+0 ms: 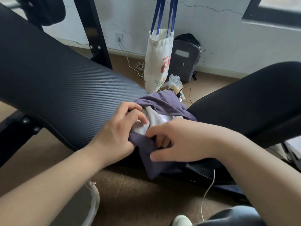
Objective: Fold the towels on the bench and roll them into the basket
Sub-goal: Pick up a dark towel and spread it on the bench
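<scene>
Since the white towel (154, 121) sits wrapped inside the purple towel (162, 106), my left grip (120, 128) clutches it while my right grip (184, 141), just beside, pinches purple cloth to part them.

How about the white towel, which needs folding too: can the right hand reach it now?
Probably yes: the white towel lies uncovered just beyond the right hand, though that hand grips the purple towel.

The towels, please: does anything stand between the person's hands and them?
Nothing visible does: the left hand grips the white towel, the right hand the purple towel around it, on the bench. No basket is in view.
</scene>
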`<action>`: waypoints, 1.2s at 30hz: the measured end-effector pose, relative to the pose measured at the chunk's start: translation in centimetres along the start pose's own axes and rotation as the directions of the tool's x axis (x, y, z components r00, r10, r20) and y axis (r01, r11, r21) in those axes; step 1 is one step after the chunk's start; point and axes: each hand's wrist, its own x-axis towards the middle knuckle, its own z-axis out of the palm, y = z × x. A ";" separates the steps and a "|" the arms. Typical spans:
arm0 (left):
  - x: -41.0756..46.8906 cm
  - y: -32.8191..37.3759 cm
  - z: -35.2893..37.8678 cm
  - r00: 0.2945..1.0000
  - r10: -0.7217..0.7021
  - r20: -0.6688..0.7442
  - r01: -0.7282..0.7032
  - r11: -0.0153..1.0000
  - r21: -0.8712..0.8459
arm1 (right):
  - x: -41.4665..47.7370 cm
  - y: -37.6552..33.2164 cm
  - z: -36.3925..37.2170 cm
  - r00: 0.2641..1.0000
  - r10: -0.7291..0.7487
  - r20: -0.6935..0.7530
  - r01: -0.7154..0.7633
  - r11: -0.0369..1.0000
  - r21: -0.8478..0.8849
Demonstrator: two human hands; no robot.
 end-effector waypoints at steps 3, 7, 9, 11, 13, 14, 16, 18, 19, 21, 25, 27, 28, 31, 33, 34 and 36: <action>-1.0 -0.3 -0.4 1.000 0.008 -0.004 -0.008 1.000 0.000 | 0.0 0.3 0.0 0.976 0.026 -0.216 -0.015 0.999 0.052; -1.9 -0.4 -1.4 0.997 0.070 0.012 -0.070 0.998 0.006 | 1.3 1.5 0.9 0.886 0.062 -0.460 -0.094 0.994 -0.047; -2.1 -0.6 -2.1 0.977 0.143 0.161 -0.148 0.989 0.021 | 2.2 1.6 1.6 0.891 0.126 -0.435 -0.201 0.971 -0.130; -2.3 -0.8 -2.7 0.941 0.188 0.282 -0.223 0.970 0.096 | 3.3 1.5 2.4 0.888 0.204 -0.413 -0.303 0.934 -0.188; -2.4 -1.1 -2.9 0.938 0.177 0.299 -0.229 0.962 0.150 | 4.3 1.6 3.1 0.869 0.229 -0.438 -0.348 0.913 -0.213; -2.5 -1.2 -3.0 0.941 0.166 0.294 -0.222 0.960 0.168 | 4.6 1.6 3.3 0.860 0.230 -0.457 -0.354 0.912 -0.208; -2.7 -1.3 -3.2 0.941 0.149 0.305 -0.214 0.958 0.193 | 5.1 1.9 3.4 0.841 0.238 -0.486 -0.351 0.923 -0.155; -3.0 -1.5 -3.4 0.937 0.115 0.328 -0.186 0.963 0.195 | 5.2 1.9 3.1 0.810 0.263 -0.523 -0.361 0.928 -0.092; -3.2 -1.6 -3.5 0.936 0.089 0.340 -0.164 0.967 0.197 | 5.2 1.9 2.8 0.789 0.272 -0.550 -0.377 0.923 -0.084; -3.5 -2.0 -3.5 0.927 0.045 0.371 -0.135 0.966 0.219 | 4.9 1.6 2.3 0.760 0.289 -0.582 -0.432 0.894 -0.120; -3.4 -2.1 -3.7 0.908 -0.015 0.419 -0.076 0.977 0.199 | 4.7 0.6 1.8 0.734 0.146 -0.663 -0.387 0.892 -0.232; -3.1 -1.9 -3.7 0.923 -0.065 0.378 0.004 0.987 0.161 | 5.2 0.3 2.2 0.789 -0.090 -0.607 -0.171 0.917 -0.359; -3.0 -1.9 -3.5 0.940 -0.083 0.332 0.033 0.988 0.153 | 5.6 0.1 2.5 0.833 -0.179 -0.523 -0.070 0.904 -0.421; -2.5 -2.1 -2.8 0.985 -0.113 0.130 0.079 0.967 0.242 | 6.5 -0.6 4.1 0.924 -0.179 -0.339 -0.058 0.808 -0.586; -2.4 -2.2 -2.5 0.989 -0.139 0.051 0.115 0.938 0.326 | 6.7 -0.9 4.3 0.923 -0.120 -0.365 -0.146 0.768 -0.623; -2.4 -2.2 -2.4 0.987 -0.154 0.035 0.131 0.923 0.361 | 6.7 -0.9 4.2 0.915 -0.079 -0.396 -0.200 0.762 -0.616; -2.3 -2.0 -2.2 0.981 -0.191 0.026 0.164 0.898 0.409 | 6.6 -0.5 4.0 0.890 -0.003 -0.455 -0.287 0.771 -0.568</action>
